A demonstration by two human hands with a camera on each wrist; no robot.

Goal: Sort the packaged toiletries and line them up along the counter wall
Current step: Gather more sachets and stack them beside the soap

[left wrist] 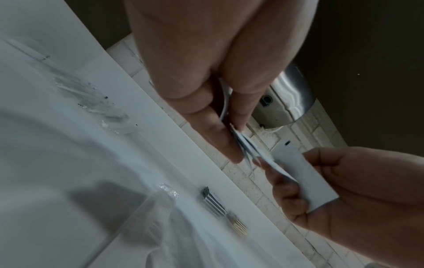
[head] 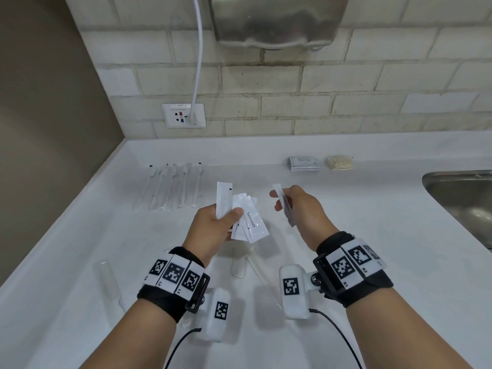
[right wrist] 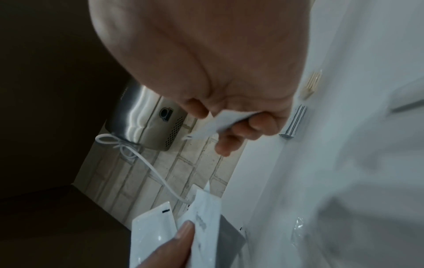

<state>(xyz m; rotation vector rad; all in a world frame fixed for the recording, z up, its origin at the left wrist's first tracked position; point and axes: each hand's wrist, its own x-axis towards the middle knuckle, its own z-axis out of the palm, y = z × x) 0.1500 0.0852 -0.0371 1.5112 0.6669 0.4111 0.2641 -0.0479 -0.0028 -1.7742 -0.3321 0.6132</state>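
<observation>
My left hand grips a fan of several white toothpaste sachets above the middle of the white counter. One taller sachet stands up at the fan's left side. The left wrist view shows the left hand pinching the sachets. Just to the right, my right hand pinches a single white sachet edge-on, apart from the fan. In the right wrist view the right hand holds that sachet.
Clear-wrapped toothbrushes lie in a row at the back left. A stack of grey sachets and a pack of cotton swabs sit by the wall. Clear-wrapped items lie under my hands. A steel sink is at right.
</observation>
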